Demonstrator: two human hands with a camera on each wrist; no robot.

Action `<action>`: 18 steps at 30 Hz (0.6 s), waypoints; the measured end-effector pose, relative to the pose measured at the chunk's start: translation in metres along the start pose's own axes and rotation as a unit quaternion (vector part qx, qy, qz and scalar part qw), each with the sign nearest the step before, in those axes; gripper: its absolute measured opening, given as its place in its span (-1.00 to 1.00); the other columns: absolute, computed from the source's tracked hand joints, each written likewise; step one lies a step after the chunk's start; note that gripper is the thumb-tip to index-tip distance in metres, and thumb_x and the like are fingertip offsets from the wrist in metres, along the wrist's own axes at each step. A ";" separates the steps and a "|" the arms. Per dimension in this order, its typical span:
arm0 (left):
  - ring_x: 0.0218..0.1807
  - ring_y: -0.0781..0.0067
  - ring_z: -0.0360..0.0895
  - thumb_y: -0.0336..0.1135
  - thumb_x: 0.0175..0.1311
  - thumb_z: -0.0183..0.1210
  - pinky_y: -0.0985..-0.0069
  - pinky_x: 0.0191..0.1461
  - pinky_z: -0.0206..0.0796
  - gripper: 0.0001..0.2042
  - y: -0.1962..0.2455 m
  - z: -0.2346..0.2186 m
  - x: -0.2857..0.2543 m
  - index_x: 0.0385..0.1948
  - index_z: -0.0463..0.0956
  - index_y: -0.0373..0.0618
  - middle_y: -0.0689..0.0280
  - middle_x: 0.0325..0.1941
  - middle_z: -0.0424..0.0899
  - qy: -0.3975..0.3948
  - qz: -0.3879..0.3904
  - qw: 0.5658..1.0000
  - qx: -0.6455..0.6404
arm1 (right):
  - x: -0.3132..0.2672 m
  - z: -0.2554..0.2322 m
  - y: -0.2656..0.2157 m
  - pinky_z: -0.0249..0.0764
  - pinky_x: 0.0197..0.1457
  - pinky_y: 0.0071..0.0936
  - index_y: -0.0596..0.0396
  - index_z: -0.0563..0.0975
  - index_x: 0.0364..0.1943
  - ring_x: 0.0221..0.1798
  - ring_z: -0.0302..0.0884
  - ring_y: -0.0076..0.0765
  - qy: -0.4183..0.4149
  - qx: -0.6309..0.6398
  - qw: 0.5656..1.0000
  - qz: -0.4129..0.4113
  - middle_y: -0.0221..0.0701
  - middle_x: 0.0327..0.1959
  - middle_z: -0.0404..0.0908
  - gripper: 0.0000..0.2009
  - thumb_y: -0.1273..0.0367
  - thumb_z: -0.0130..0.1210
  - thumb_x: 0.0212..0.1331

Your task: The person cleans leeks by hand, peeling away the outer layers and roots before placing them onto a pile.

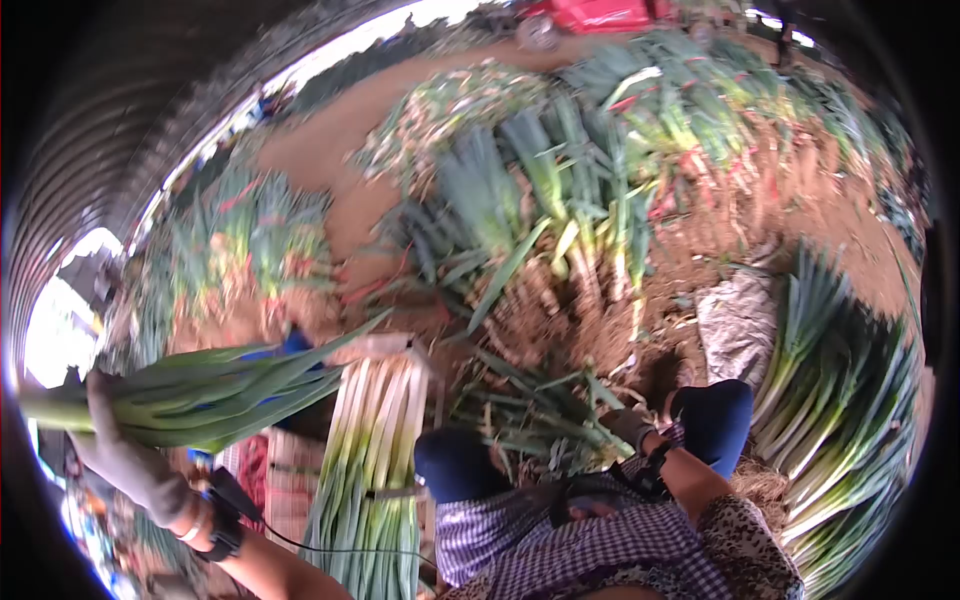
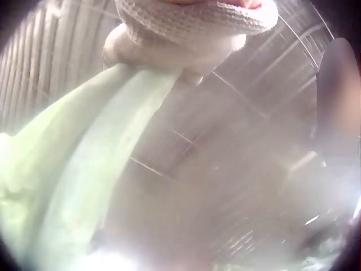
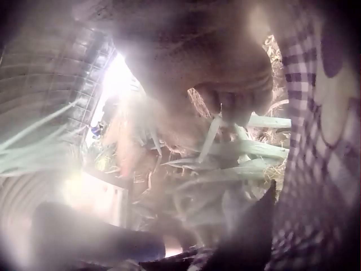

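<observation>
At the left of the head view, the left hand (image 1: 130,460) in a light glove grips a leek bundle (image 1: 220,395), its green leaves pointing right. From close up, the left wrist view shows the gloved hand (image 2: 175,39) round the pale green stalks (image 2: 96,152). The right hand (image 1: 628,426), also gloved, is low beside the person's knee, above loose leaves (image 1: 540,420). In the right wrist view this hand (image 3: 197,62) is blurred, its fingers loosely bent with nothing visible held; green leaves (image 3: 254,149) lie beyond it.
Leeks (image 1: 375,430) lie in a crate between the left arm and the knee. More leeks (image 1: 840,400) are piled at the right, near a pale sack (image 1: 738,325). Leek heaps (image 1: 560,200) stand on soil ahead; a red vehicle (image 1: 590,14) is far back.
</observation>
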State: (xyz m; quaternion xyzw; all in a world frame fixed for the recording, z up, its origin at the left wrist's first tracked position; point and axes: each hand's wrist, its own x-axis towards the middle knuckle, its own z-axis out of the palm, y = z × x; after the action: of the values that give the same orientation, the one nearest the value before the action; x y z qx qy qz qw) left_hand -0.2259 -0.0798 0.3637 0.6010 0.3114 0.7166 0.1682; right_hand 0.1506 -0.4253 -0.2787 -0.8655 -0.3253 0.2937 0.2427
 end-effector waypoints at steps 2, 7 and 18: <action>-0.24 0.48 0.49 -0.28 0.24 0.19 0.51 -0.10 0.35 -0.65 0.004 -0.036 0.026 -0.02 0.46 -0.31 0.31 -0.21 0.56 -0.051 0.082 0.985 0.144 | -0.048 -0.056 -0.079 0.45 0.00 -0.21 -0.01 0.66 -0.22 -0.10 0.60 -0.02 -0.043 0.062 0.997 0.027 -0.11 -0.23 0.66 -0.60 -0.01 0.00 0.20; -0.39 0.36 0.56 -0.39 0.13 0.25 0.43 -0.26 0.41 -0.50 -0.050 -0.086 0.028 0.15 0.37 -0.22 0.16 -0.35 0.64 -0.233 0.193 0.774 0.556 | -0.019 -0.006 -0.044 0.45 0.00 -0.17 0.05 0.65 -0.24 -0.12 0.59 0.06 -0.144 -0.046 0.987 -0.058 -0.04 -0.26 0.64 -0.55 -0.02 -0.03 0.17; -0.29 0.22 0.67 -0.16 0.11 0.23 0.29 -0.38 0.48 -0.65 -0.376 -0.098 -0.285 -0.14 0.40 -0.11 0.23 -0.29 0.65 -0.539 -0.058 0.595 0.593 | -0.050 -0.026 -0.080 0.52 -0.10 -0.34 0.13 0.64 -0.16 -0.24 0.65 -0.29 -0.160 0.015 0.986 0.052 -0.25 -0.30 0.70 -0.62 0.11 0.06 0.17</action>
State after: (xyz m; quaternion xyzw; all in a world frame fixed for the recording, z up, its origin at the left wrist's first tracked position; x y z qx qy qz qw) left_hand -0.3072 0.0025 -0.1039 0.8260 0.5542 -0.0917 -0.0467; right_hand 0.1034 -0.4124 -0.1940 -0.8196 -0.3095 0.4452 0.1850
